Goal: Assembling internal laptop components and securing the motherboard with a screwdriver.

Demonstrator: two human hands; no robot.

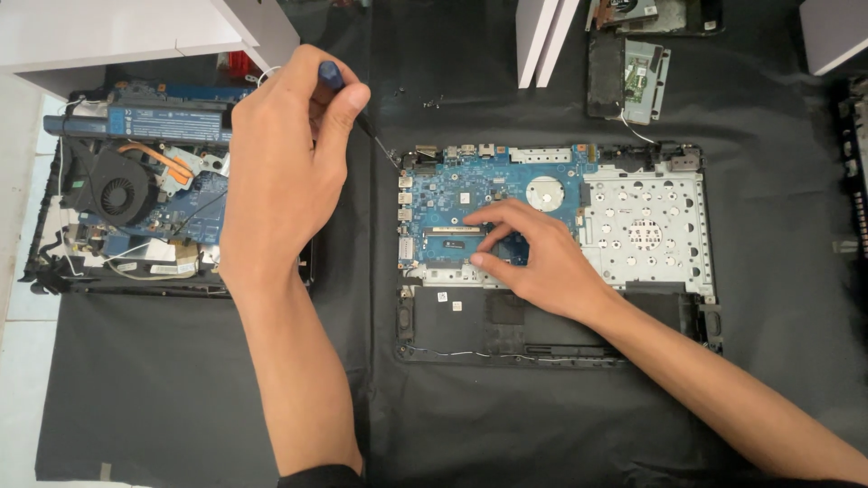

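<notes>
nearest the camera a black cloth (181, 389) covers the bench, giving small parts a soft, dark surface to lie on. on it, in the middle, sits an opened laptop base (551, 325) with its cover off, so the blue circuit board (452, 194) and the silver metal plate (646, 221) beside it are bare. the right hand (533, 258) rests flat on the lower part of the board, fingers spread and closed on nothing, thumb and forefinger touching around the long slot there, apparently to steady the base while the tool works. the left hand (289, 163) is clamped around a screwdriver (348, 99), its blue handle tucked under the curled forefinger and the dark shaft slanting down to the top left corner of the board, where the tip meets the edge; the tilted hold keeps the fist clear of the view of that corner. left of this hand lies a second opened laptop (136, 190) with a round black fan (117, 194) and a long battery (149, 122). farther off, a few loose screws (434, 101) lie on the cloth, white boxes (542, 36) stand at the back, and more stripped parts (633, 72) lie near the top edge.
</notes>
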